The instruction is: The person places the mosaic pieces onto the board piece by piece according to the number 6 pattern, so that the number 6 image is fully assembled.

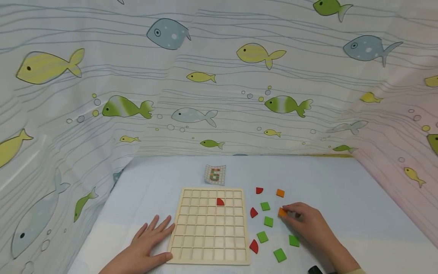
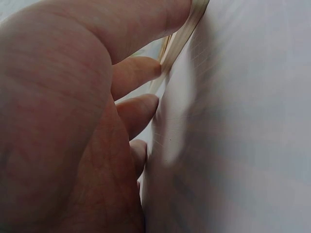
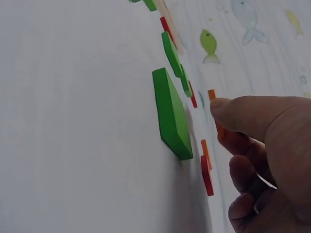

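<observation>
My right hand [image 1: 308, 220] pinches an orange square tile [image 1: 282, 212] between thumb and index finger. In the right wrist view this orange tile [image 3: 216, 116] stands tilted, apart from the white surface. My left hand [image 1: 145, 243] lies with fingers spread, its thumb and index fingertip at the left edge of a wooden grid board [image 1: 210, 231]. In the left wrist view the thumb [image 2: 141, 24] touches the board's side [image 2: 187, 34]. One red quarter-circle piece [image 1: 220, 201] sits in a cell of the board's second row from the back.
Right of the board lie several green square tiles [image 1: 268, 222], red quarter-circle pieces [image 1: 253, 212] and another orange tile [image 1: 280, 193]. Behind the board is a small pattern card [image 1: 215, 175]. A black object [image 1: 315, 270] shows near the right wrist. Fish-printed sheeting [image 1: 205, 95] surrounds the surface.
</observation>
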`<act>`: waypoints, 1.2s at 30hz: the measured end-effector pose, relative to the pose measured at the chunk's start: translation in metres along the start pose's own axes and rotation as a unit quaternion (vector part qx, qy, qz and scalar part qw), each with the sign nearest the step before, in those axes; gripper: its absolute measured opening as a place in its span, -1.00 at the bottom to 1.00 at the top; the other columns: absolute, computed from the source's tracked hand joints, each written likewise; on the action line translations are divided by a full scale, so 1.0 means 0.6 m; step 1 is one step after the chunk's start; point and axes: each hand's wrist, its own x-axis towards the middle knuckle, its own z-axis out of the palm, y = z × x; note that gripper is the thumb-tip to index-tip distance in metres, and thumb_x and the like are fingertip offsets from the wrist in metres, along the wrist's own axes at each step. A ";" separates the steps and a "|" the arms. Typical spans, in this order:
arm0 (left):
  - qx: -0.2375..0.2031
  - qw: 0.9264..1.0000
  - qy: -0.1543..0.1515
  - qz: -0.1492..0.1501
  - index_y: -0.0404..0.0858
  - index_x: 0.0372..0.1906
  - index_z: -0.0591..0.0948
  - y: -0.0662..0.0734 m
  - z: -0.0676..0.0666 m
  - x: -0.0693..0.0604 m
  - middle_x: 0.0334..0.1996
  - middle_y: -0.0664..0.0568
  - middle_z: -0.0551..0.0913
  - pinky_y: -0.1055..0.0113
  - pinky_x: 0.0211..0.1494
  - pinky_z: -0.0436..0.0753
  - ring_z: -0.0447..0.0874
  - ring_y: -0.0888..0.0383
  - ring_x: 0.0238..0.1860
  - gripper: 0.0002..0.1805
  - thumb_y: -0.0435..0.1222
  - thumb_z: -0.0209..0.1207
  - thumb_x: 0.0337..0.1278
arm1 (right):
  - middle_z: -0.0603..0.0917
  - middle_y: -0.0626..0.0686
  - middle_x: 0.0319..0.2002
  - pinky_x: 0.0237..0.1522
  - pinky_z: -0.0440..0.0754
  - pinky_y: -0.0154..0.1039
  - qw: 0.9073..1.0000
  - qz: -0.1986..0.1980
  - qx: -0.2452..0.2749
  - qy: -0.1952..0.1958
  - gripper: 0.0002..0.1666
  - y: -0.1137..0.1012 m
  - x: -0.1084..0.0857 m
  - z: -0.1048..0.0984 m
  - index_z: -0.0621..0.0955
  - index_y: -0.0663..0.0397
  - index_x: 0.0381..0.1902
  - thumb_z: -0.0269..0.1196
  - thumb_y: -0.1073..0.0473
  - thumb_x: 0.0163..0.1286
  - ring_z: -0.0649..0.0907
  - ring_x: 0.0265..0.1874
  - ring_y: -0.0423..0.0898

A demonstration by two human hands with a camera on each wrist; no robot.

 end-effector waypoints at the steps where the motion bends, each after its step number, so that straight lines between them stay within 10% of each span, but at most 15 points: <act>1: 0.002 1.000 0.000 0.002 -0.16 0.47 0.35 -0.001 0.000 0.000 0.47 -0.21 0.21 0.59 0.25 -0.54 -0.47 0.42 0.48 -0.26 0.02 0.23 0.27 | 0.69 -0.22 -0.14 -0.28 0.57 -0.27 1.000 -0.003 0.001 0.000 -0.66 -0.002 0.001 -0.001 0.77 -0.18 -0.07 0.49 0.17 0.16 0.55 -0.32 -0.21; 36: 0.010 1.000 0.004 0.001 -0.15 0.47 0.36 0.007 -0.003 -0.003 0.48 -0.17 0.22 0.57 0.29 -0.55 -0.44 0.37 0.50 -0.27 0.06 0.20 0.29 | 0.65 -0.24 -0.17 -0.23 0.61 -0.28 0.985 -0.158 -0.018 -0.065 -0.68 -0.154 0.099 0.021 0.76 -0.15 -0.05 0.48 0.09 0.21 0.62 -0.22 -0.14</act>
